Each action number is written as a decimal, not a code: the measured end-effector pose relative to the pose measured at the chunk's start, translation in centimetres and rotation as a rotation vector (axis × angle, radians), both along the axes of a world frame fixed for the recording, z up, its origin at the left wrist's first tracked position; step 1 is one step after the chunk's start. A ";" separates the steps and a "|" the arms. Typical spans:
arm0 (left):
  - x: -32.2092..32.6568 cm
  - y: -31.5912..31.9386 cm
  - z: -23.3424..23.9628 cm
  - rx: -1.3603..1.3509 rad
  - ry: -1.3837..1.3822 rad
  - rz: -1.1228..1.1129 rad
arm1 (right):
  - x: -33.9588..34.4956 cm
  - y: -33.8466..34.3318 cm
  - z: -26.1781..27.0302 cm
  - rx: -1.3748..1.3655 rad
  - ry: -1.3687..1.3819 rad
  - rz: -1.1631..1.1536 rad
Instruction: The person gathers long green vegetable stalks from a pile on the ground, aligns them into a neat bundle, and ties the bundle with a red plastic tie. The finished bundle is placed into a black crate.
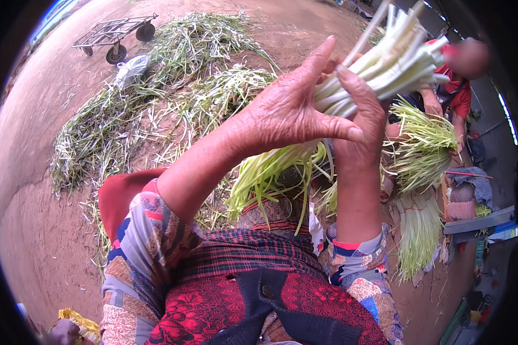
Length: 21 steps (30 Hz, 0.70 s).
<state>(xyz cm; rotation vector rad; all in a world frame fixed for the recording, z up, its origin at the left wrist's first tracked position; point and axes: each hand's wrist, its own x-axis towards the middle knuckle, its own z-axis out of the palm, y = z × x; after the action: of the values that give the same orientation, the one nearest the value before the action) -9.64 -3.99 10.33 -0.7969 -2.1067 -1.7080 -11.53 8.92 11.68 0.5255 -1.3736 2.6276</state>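
A bundle of long, pale-stemmed leafy vegetables, perhaps garlic chives (381,64), is raised at the upper right, white stalk ends up and yellow-green leaves hanging over my lap. My right hand (360,99) wraps round the stalks from the right side. Against the bundle's left side lies my left hand (284,108), thumb stretched across the front and fingers partly hidden behind the stalks; whether it grips them is unclear. On the ground at the right lies a tied bundle of similar stalks (418,233).
A co-worker in red (461,95) holds another leafy bundle (427,146) at the right. Heaps of loose leaves (112,129) cover the ground ahead and left. Beyond are a white bag (131,70) and a metal cart (112,32). A wooden bench (478,220) stands far right.
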 end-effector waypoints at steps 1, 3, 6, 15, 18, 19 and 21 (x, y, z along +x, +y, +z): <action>-0.1 0.2 0.2 0.050 -0.012 0.008 | 0.4 -0.8 0.3 0.038 0.034 0.143; 0.1 -0.8 0.1 0.052 0.013 0.087 | 0.5 -1.9 1.1 0.175 0.121 0.295; 1.1 -2.7 -0.1 0.271 -0.106 -0.018 | 0.1 -2.6 2.5 0.566 0.281 0.509; 3.0 -8.7 2.0 0.587 -0.150 0.475 | 3.7 -4.6 -0.6 0.761 0.752 -0.244; 2.7 -12.2 3.0 0.872 0.055 0.463 | 8.7 -5.8 -6.6 0.713 0.397 0.771; 2.7 -13.0 3.0 0.982 0.107 0.400 | 9.5 -7.3 -8.8 0.975 0.313 0.905; 3.2 -14.2 2.6 1.146 0.149 0.218 | 9.4 -9.8 -12.1 1.053 0.577 0.710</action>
<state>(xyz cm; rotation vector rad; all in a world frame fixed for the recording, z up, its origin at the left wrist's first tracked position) -6.44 -18.18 12.89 -0.2874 -0.7795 -2.1785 -2.14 -0.89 -0.45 1.9696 -2.5165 1.5237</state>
